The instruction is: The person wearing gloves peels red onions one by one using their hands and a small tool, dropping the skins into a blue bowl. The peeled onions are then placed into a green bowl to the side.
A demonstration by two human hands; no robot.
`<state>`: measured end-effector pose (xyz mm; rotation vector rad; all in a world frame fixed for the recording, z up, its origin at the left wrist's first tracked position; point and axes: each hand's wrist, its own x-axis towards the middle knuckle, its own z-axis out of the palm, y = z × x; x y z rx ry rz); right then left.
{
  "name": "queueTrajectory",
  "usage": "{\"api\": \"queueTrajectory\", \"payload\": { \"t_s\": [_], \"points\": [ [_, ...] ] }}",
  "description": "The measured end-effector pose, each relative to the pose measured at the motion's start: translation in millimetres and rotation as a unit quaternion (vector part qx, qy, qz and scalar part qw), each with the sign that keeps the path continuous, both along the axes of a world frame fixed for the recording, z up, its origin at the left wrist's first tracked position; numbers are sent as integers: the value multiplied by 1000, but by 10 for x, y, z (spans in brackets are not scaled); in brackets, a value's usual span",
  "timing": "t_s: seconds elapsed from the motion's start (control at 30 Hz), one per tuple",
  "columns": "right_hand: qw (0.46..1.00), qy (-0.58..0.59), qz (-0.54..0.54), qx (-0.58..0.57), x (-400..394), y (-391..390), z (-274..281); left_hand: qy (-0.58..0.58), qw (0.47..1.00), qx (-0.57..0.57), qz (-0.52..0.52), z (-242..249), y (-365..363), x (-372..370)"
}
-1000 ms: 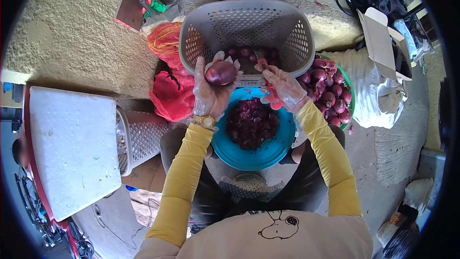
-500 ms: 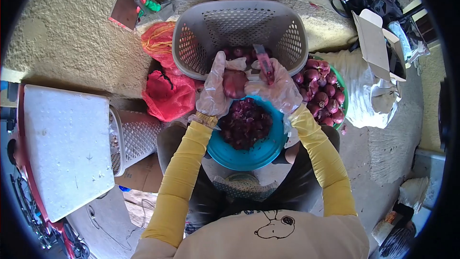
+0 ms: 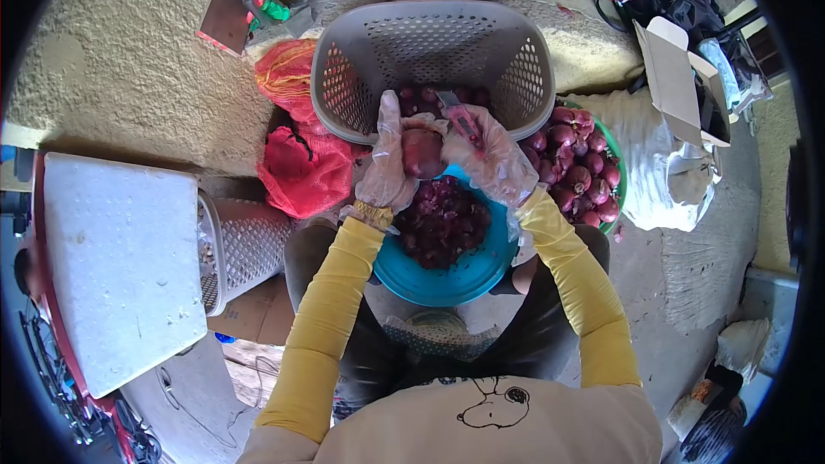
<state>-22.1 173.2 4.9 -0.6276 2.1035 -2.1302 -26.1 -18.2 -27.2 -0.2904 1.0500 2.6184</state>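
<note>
Both my hands wear clear plastic gloves. My left hand [image 3: 388, 159] is closed around a red onion [image 3: 422, 152], over the far rim of a blue basin [image 3: 430, 290]. Dark red onion skins and pieces [image 3: 443, 223] lie in that basin between my knees. In my right hand [image 3: 498, 155] is a pink cutter knife [image 3: 465, 125], its blade pointing up and left, just beside the onion. Behind my hands stands a grey-brown perforated basket [image 3: 434, 30] with red onions [image 3: 421, 99] at its bottom.
To the right, a green-rimmed tub [image 3: 620, 167] is heaped with red onions. A white sack [image 3: 662, 163] lies beyond it, beneath an open cardboard box [image 3: 670, 77]. On the left are a red mesh bag [image 3: 296, 176], a lattice basket [image 3: 253, 245] and a white foam lid [image 3: 120, 266].
The knife has tilted further left and its blade has swung toward the onion. My right hand has turned and come closer to my left hand; the onion remains held.
</note>
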Motion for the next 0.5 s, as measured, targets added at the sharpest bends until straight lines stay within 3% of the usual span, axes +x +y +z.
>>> {"api": "queueTrajectory", "payload": {
  "t_s": [0.07, 0.17, 0.23, 0.3, 0.4, 0.47, 0.5],
  "points": [
    [976, -209, 49, -43, 4, 80, 1, 4, 1000, -9, -2, -52, -76, -6],
    [969, -245, 34, -27, -32, 60, -75, -38, 999, 26, 14, 65, -105, 47],
    [960, -275, 32, -38, -73, 87, -234, -92, 986, 83, 115, 56, -93, 68],
    [952, -302, 30, -50, -98, 123, -244, -90, 984, 113, 106, 56, -154, 51],
    [920, -389, 35, -40, -97, 189, -212, -182, 951, 195, 156, 53, -163, 16],
    [882, -394, 113, -232, -154, 252, -462, -168, 959, 179, 145, 69, -165, 17],
    [883, -393, 114, -232, -171, 254, -461, -167, 959, 179, 145, 64, -166, 11]
  ]
}}
